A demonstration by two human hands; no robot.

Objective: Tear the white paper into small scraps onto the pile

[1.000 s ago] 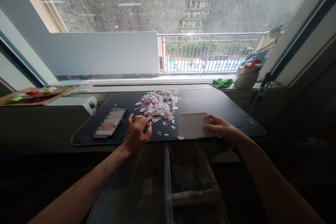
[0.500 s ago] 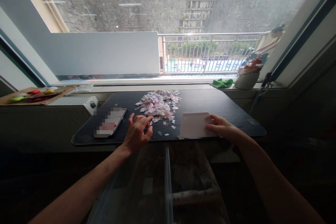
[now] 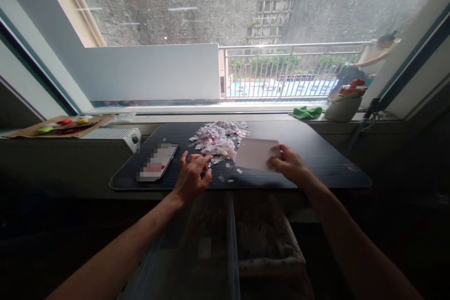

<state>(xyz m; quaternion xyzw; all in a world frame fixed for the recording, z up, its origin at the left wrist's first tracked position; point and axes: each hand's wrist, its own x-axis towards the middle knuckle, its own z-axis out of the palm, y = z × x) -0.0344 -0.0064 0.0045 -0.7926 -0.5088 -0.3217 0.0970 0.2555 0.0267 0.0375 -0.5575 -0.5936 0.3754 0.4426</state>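
A heap of small pale pink and white paper pieces (image 3: 216, 137) lies on the dark table (image 3: 302, 150). My left hand (image 3: 193, 173) is at the heap's near left edge, its fingers bent. A gap shows between thumb and forefinger, with a small pale piece close by; whether they touch it is unclear. My right hand (image 3: 288, 164), a little blurred, grips the right edge of a flat, pale rectangular panel (image 3: 255, 153) between thumb and fingers. The panel's left edge reaches the right side of the heap. A few loose pieces lie in front.
A phone (image 3: 158, 163) lies left of my left hand. Below the table's front edge are a clear plastic bin (image 3: 197, 243) and a lined box (image 3: 270, 262). A green cloth (image 3: 306, 112) and a pot (image 3: 342, 108) stand along the sill. A person (image 3: 381, 51) is outside the window.
The pale panel in my right hand has moved away from me and left, up to the heap. My left hand keeps its place by the heap. The view has shifted slightly.
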